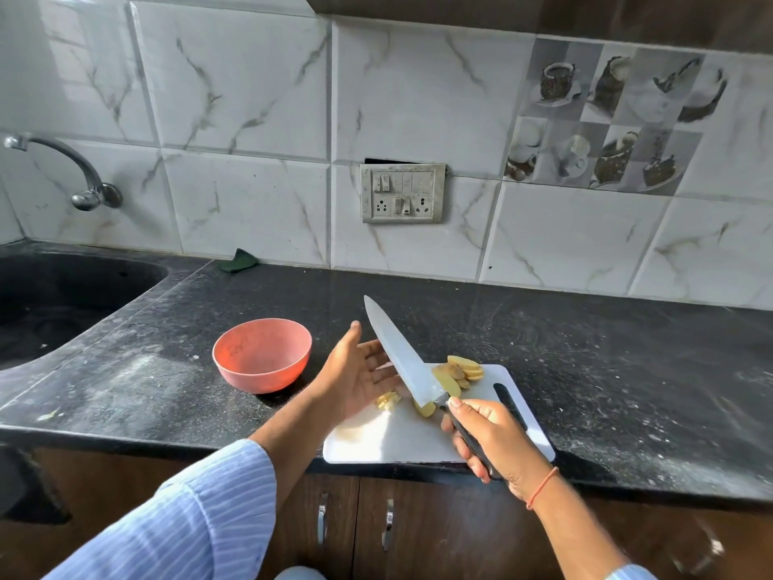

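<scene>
Right now you seem between cuts: your right hand (489,441) has its grip closed on the long steel chef's knife (401,353), which is tilted above the white plastic cutting board (389,437). Your left hand (359,374) is open beside the blade. Next, steady the yellow slices (464,368), fingertips tucked clear.

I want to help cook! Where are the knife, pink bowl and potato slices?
knife (400,353), head view, middle of blade.
pink bowl (263,378), head view, front wall.
potato slices (462,364), head view, top slice.

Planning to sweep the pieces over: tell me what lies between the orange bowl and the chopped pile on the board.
In the head view, only the open left hand lies between the bowl and the chopped pile, above bare counter.
</scene>
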The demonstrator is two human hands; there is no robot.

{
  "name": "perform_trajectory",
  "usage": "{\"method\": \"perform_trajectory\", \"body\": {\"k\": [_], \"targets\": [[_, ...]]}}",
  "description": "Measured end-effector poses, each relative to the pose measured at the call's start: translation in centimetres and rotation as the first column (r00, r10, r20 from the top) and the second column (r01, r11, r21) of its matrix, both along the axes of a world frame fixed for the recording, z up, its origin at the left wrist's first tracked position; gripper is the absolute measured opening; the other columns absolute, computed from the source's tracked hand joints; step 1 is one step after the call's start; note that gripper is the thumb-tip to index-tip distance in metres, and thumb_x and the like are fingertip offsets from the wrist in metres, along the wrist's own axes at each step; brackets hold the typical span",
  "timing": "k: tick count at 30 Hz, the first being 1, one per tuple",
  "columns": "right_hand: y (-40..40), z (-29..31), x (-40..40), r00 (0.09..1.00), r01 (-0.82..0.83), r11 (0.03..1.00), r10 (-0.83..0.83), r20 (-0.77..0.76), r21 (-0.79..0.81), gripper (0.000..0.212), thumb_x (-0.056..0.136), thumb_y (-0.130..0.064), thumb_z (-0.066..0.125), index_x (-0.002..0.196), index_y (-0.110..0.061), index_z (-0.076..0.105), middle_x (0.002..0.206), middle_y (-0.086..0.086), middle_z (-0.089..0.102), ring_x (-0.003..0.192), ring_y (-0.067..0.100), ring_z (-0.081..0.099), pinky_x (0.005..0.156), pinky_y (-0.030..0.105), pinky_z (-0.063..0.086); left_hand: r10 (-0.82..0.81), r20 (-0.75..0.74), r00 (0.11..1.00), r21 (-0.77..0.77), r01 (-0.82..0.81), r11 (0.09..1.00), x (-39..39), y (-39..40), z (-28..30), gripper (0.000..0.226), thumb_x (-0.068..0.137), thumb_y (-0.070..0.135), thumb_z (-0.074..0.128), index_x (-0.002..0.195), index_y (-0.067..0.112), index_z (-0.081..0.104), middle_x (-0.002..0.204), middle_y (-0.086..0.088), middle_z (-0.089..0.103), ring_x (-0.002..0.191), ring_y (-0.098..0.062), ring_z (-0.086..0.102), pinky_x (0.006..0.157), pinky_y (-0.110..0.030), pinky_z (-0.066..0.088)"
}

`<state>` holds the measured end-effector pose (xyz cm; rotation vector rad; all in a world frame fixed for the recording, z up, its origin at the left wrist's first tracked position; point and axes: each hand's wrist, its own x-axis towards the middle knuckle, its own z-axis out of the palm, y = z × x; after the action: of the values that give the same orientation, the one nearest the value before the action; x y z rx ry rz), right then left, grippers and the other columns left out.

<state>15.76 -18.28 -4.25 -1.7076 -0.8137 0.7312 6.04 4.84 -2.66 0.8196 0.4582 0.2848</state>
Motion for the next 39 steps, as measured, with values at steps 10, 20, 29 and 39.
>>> {"method": "perform_trajectory", "body": {"k": [10,20,29,39], "targets": [[0.9,-0.5,0.0,0.995,0.089,0.996,-0.089,0.034,-0.008,0.054,0.108,-0.051,0.049,0.094,-0.004,0.069,0.061,0.011,0.051,0.04,0.019,0.039,0.04,0.025,0.032,-0.025,-0.063,0.998,0.013,0.026,1.0,0.0,-0.7,1.9,0.057,0.113,0.044,0.041,0.134,-0.004,0.064,0.121,-0.02,0.075,0.1,-0.033,0.075,0.093,-0.044,0.061],[0.9,-0.4,-0.3,0.987,0.156,0.988,-0.156,0.03,-0.004,0.051,0.109,-0.05,0.047,0.097,-0.005,0.069,0.061,0.007,0.051,0.042,0.017,0.04,0.041,0.026,0.035,0.048,-0.301,0.953,0.528,0.124,0.84,-1.0,0.8,2.1,0.033,0.112,0.022,0.051,0.139,0.008,0.062,0.132,-0.005,0.074,0.123,-0.021,0.069,0.102,-0.032,0.052],[0.4,-0.3,-0.4,0.985,0.174,0.982,-0.175,0.008,0.07,0.047,0.11,-0.046,0.047,0.101,-0.005,0.069,0.062,0.009,0.052,0.044,0.017,0.04,0.042,0.028,0.034,0.22,-0.26,0.94,0.96,0.227,0.165,-0.6,1.3,0.9,0.035,0.093,0.007,0.073,0.128,0.011,0.075,0.118,0.003,0.079,0.107,-0.006,0.074,0.098,-0.032,0.06],[0.2,-0.4,-0.2,0.979,0.202,0.972,-0.2,-0.028,0.12,0.048,0.11,-0.046,0.047,0.101,-0.004,0.068,0.063,0.01,0.051,0.044,0.018,0.037,0.041,0.027,0.031,0.245,-0.424,0.872,0.826,0.483,-0.291,0.8,-2.3,0.1,0.08,0.064,0.082,0.076,0.13,0.036,0.068,0.114,0.018,0.074,0.104,-0.011,0.068,0.089,-0.037,0.058]]}}
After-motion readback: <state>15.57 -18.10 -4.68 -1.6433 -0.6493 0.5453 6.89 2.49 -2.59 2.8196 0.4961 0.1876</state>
